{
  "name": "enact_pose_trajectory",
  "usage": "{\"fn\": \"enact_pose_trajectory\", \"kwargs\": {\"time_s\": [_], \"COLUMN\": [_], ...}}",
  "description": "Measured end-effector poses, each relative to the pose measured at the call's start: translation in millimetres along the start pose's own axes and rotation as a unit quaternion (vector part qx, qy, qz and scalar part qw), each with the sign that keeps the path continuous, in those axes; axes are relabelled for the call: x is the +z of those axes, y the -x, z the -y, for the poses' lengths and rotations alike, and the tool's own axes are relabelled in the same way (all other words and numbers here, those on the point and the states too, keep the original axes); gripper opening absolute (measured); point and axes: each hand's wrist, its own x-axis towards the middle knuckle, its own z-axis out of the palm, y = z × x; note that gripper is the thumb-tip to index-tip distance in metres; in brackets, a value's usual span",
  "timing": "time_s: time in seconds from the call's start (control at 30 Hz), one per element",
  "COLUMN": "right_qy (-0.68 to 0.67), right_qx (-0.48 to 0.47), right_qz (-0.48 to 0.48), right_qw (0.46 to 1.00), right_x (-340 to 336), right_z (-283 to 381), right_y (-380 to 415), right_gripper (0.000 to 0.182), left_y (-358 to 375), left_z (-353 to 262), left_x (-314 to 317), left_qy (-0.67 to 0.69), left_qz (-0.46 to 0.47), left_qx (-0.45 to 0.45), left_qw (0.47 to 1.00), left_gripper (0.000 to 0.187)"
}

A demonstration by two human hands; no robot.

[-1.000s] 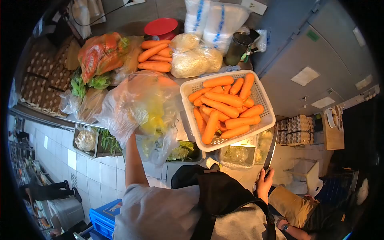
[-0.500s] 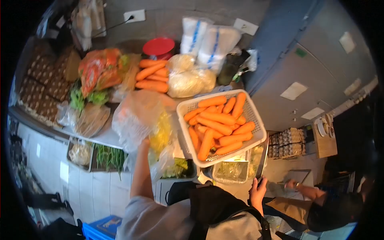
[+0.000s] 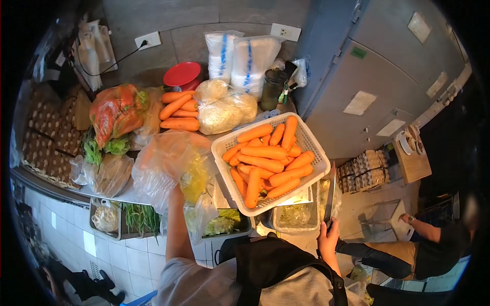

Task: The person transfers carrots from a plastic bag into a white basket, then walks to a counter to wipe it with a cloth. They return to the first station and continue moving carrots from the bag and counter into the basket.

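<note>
My right hand (image 3: pixel 328 238) is closed around the dark handle of a knife (image 3: pixel 331 196), its long blade pointing up and away beside the crate. My left hand (image 3: pixel 176 195) reaches into a clear plastic bag (image 3: pixel 155 160) on the counter; the plastic hides its fingers. Something yellow (image 3: pixel 194 179) shows in the plastic beside that hand. Between my hands and a little beyond them, a white plastic basket (image 3: pixel 222 162) sits tilted at the counter's edge, filled with orange carrots (image 3: pixel 263 152).
Behind are loose carrots (image 3: pixel 178 110), a red bowl (image 3: pixel 182 75), bagged shreds (image 3: pixel 224 109) and a bag of red vegetables (image 3: pixel 116 109). Trays of greens (image 3: pixel 222 224) and green beans (image 3: pixel 141 218) lie below the counter edge. At right, another person (image 3: pixel 431 245) touches a stool (image 3: pixel 400 220).
My view has shifted, so the counter things appear farther left. The knife blade now shows more clearly, pointing upward. My left hand stays at the bag. More of a person shows at lower left.
</note>
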Motion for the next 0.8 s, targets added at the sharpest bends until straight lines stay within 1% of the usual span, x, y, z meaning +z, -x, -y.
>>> {"fn": "enact_pose_trajectory", "kwargs": {"time_s": [0.07, 0.17, 0.2, 0.27, 0.3, 0.4, 0.5, 0.6, 0.7, 0.77, 0.8], "right_qy": [-0.001, -0.019, -0.003, -0.011, -0.007, -0.029, 0.018, -0.026, -0.006, -0.031, -0.043], "right_qx": [-0.02, 0.009, -0.037, -0.001, 0.023, 0.054, -0.09, -0.067, -0.08, -0.024, 0.003], "right_qz": [-0.013, -0.015, -0.04, -0.034, -0.033, -0.024, -0.075, -0.059, -0.062, -0.042, -0.032], "right_qw": [1.0, 1.0, 0.999, 0.999, 0.999, 0.998, 0.993, 0.996, 0.995, 0.998, 0.999], "right_x": [-2, -5, -3, -11, -15, -17, -9, -7, -10, -18, -20], "right_z": [-2, -20, -38, -20, -18, -24, -55, -61, -57, -38, -31], "right_y": [0, -1, -4, -1, 2, 0, -7, -11, -13, -13, -12], "right_gripper": [0.032, 0.033, 0.033, 0.033, 0.032, 0.03, 0.03, 0.03, 0.031, 0.029, 0.029], "left_y": [-9, -31, -37, -44, -45, -40, -27, -19, 2, 18, 24], "left_z": [7, 23, 26, 29, 30, 27, 23, 14, 9, 2, -5], "left_x": [6, 14, 16, 14, 13, 5, -1, -9, -26, -37, -44], "left_qy": [-0.017, -0.046, -0.047, -0.054, -0.051, -0.046, -0.034, -0.011, 0.024, 0.033, 0.032], "left_qz": [-0.038, -0.124, -0.146, -0.174, -0.178, -0.202, -0.227, -0.27, -0.309, -0.323, -0.329], "left_qx": [0.016, 0.04, 0.043, 0.052, 0.059, 0.082, 0.117, 0.169, 0.233, 0.216, 0.172], "left_qw": [0.999, 0.99, 0.987, 0.982, 0.981, 0.975, 0.966, 0.948, 0.922, 0.921, 0.928], "left_gripper": [0.031, 0.031, 0.031, 0.031, 0.031, 0.031, 0.031, 0.032, 0.032, 0.032, 0.032]}}
